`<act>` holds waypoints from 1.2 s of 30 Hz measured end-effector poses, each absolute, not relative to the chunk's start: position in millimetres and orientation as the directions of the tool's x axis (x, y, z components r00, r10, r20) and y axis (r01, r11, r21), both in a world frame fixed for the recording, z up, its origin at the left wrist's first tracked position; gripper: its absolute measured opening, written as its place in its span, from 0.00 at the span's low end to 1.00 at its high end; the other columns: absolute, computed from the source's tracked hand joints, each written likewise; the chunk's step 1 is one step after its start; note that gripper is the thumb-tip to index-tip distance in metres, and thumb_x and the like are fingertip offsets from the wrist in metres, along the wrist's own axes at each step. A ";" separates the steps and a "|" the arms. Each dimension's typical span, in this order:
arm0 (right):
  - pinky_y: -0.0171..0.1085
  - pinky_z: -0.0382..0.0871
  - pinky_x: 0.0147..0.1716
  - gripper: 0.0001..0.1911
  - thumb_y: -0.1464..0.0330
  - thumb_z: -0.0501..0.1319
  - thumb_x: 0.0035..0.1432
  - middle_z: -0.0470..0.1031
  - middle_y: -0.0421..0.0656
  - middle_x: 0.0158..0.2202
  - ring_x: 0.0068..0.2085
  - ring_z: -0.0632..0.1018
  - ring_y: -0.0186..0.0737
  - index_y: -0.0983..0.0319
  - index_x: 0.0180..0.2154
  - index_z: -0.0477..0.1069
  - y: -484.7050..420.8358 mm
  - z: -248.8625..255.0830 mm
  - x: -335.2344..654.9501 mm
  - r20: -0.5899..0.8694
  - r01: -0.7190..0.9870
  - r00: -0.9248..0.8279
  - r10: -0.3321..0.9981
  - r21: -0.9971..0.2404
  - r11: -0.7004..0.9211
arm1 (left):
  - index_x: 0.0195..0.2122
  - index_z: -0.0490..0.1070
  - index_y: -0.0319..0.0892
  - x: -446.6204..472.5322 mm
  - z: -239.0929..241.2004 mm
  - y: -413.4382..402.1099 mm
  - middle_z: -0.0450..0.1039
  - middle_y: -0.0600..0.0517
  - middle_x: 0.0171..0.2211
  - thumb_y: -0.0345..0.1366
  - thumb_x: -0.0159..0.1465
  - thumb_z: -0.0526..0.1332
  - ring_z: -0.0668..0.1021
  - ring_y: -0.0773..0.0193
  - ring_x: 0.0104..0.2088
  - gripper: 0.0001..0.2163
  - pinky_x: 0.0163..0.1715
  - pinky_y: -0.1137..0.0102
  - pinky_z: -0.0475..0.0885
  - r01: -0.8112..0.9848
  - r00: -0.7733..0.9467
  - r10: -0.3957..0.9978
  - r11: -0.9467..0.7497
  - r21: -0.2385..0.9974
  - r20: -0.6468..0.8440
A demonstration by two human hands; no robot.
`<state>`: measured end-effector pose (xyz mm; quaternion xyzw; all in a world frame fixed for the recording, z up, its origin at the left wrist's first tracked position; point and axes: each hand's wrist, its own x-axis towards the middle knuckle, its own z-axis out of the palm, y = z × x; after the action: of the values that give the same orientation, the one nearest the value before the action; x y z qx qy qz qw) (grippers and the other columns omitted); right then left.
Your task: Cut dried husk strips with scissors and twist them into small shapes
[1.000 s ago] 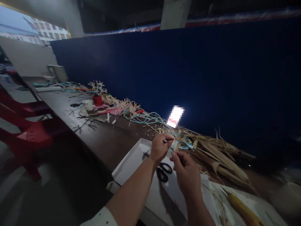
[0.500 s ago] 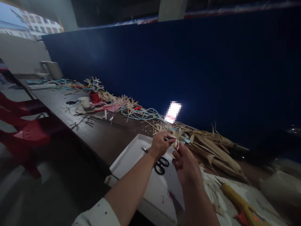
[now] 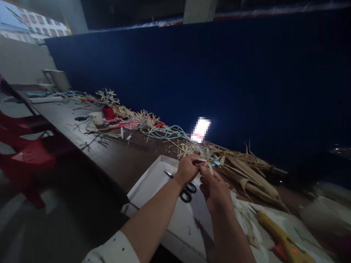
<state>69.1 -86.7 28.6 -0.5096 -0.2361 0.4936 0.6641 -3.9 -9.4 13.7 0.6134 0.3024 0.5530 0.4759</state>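
- Left hand (image 3: pixel 187 170), just below and right of the frame's middle: fingertips narrow, pinching a pale strip (image 3: pixel 210 167).
- Right hand (image 3: pixel 216 186), close against the left and lower right of it: thumb and forefinger narrowed on the same pale strip, other fingers curled.
- Pale strip between the two sets of fingertips, right of the frame's middle, partly hidden by fingers; cannot tell its full length.
- Beneath the hands, at lower centre, a shallow white box (image 3: pixel 170 223), with black-handled scissors (image 3: pixel 186 196) lying inside, partly covered by the left wrist.
- Above and right of the fingertips, light-blue scraps (image 3: pixel 217 163) among pale shavings; farther right, long dry leaves (image 3: pixel 253 177) in a heap.
- At lower right, a yellow glue gun (image 3: pixel 276 230), tip toward upper left, small red light glowing.
- Just above the hands, a bright blurred panel (image 3: pixel 201 129) near a dark blue partition (image 3: pixel 153 73).
- Left of that panel, along the dark bench (image 3: pixel 117 157): looped pale-blue cords (image 3: pixel 175 132), a red spool (image 3: pixel 109 112), a white cup (image 3: pixel 96 118).
- At left edge, red chairs (image 3: pixel 35 151) beside the bench.
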 end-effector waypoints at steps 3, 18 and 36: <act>0.24 0.52 0.17 0.16 0.60 0.71 0.39 0.60 0.33 0.19 0.21 0.61 0.26 0.60 0.31 0.73 -86.3 29.1 68.3 -0.186 -0.416 0.398 0.898 -0.909 -0.004 | 0.28 0.77 0.38 -3.9 15.0 -10.2 0.75 0.51 0.27 0.33 0.48 0.66 0.75 0.67 0.30 0.06 0.29 0.76 0.69 -0.167 0.211 0.905 -0.339 0.926 0.369; 0.22 0.50 0.16 0.17 0.63 0.71 0.39 0.59 0.33 0.20 0.21 0.59 0.24 0.61 0.33 0.74 -85.9 27.5 67.4 -0.138 -0.442 0.408 0.903 -0.895 0.063 | 0.29 0.77 0.40 -5.7 13.3 -5.7 0.77 0.51 0.30 0.30 0.50 0.63 0.76 0.66 0.33 0.05 0.35 0.74 0.70 -0.137 0.290 0.861 -0.396 0.908 0.419; 0.23 0.52 0.16 0.15 0.63 0.71 0.39 0.61 0.32 0.20 0.20 0.60 0.23 0.61 0.30 0.72 -86.3 29.5 66.2 -0.132 -0.427 0.417 0.899 -0.902 0.066 | 0.28 0.77 0.39 -6.7 15.4 -5.7 0.75 0.52 0.28 0.29 0.49 0.64 0.75 0.67 0.31 0.05 0.34 0.75 0.68 -0.190 0.272 0.872 -0.366 0.911 0.407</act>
<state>66.2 -86.3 29.5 -0.4849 -0.2433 0.4817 0.6882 -6.7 -5.7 15.4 0.6268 0.2720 0.5385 0.4931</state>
